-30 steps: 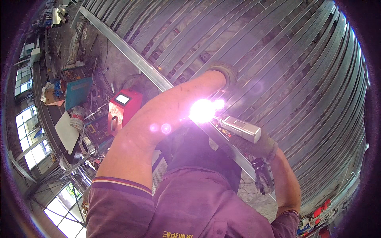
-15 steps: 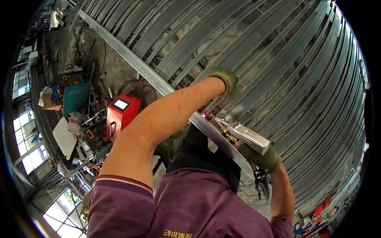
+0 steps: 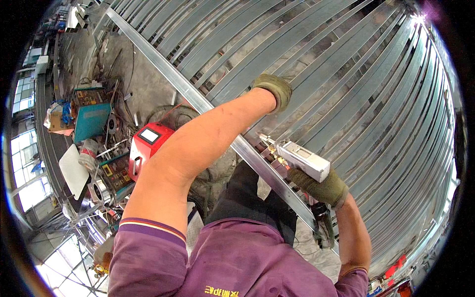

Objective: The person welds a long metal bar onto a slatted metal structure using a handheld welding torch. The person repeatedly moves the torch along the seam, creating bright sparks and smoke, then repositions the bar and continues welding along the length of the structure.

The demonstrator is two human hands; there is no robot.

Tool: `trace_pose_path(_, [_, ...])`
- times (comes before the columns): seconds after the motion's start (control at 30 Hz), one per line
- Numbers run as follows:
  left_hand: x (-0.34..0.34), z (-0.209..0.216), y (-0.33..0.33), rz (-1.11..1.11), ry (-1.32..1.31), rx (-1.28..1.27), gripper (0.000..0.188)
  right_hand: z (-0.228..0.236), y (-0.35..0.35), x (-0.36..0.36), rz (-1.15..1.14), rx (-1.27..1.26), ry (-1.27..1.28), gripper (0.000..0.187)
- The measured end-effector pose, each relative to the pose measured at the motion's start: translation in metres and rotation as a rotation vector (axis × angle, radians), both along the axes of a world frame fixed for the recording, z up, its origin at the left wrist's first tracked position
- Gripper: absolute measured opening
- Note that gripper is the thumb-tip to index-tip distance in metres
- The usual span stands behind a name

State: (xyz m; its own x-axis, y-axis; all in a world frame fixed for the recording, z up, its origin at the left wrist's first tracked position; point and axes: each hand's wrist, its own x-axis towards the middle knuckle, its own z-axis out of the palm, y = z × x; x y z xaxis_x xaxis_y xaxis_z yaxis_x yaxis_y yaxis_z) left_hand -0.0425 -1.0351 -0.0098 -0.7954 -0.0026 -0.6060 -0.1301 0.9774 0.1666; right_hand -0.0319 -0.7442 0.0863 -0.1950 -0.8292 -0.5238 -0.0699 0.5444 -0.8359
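My right hand (image 3: 320, 189), in an olive-green work glove, is closed around a handheld welding torch (image 3: 304, 161) with a pale box-shaped body. Its thin nozzle points up and left, close to the inner side of a long silvery metal rail (image 3: 257, 166). No glow shows at the tip. Farther forward, my left hand (image 3: 275, 92) wears a matching glove and curls over a flat grey metal bar (image 3: 242, 81) in the row; its fingertips are hidden. My left forearm crosses above the rail and covers part of it.
Many parallel metal bars (image 3: 346, 109) stretch away to the right. A red machine (image 3: 148, 141) with a small screen stands on the floor at left, near a teal-sided machine (image 3: 93, 122), a white board (image 3: 76, 171) and cables. Bright light (image 3: 418, 19) flares at the far upper right.
The pink glow at the torch tip has gone out, and the torch has shifted slightly left and up. My left hand moved a little up and left. Bright light has appeared at far upper right.
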Motion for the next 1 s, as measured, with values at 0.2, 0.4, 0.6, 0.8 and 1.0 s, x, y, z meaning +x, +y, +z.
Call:
trace_pose_path(0.2, [-0.003, -0.008, -0.008, 0.023, 0.007, -0.022, 0.039, -0.011, -0.001, 0.005, -0.142, 0.051, -0.186, 0.046])
trace_pose_path(0.4, [-0.006, 0.018, 0.0, 0.138, -0.071, -0.034, 0.041, -0.004, -0.02, -0.002, -0.128, 0.137, -0.223, 0.046])
trace_pose_path(0.6, [-0.006, 0.012, -0.008, 0.11, -0.083, 0.02, 0.053, -0.037, -0.028, 0.002, -0.115, -0.077, -0.224, 0.041])
trace_pose_path(0.8, [-0.007, 0.012, -0.009, 0.076, -0.062, 0.02, 0.05, -0.033, -0.042, 0.001, -0.06, 0.023, -0.238, 0.041])
trace_pose_path(1.0, [-0.009, 0.017, -0.008, 0.086, -0.055, 0.019, 0.052, -0.042, -0.041, 0.003, 0.018, -0.011, -0.175, 0.045])
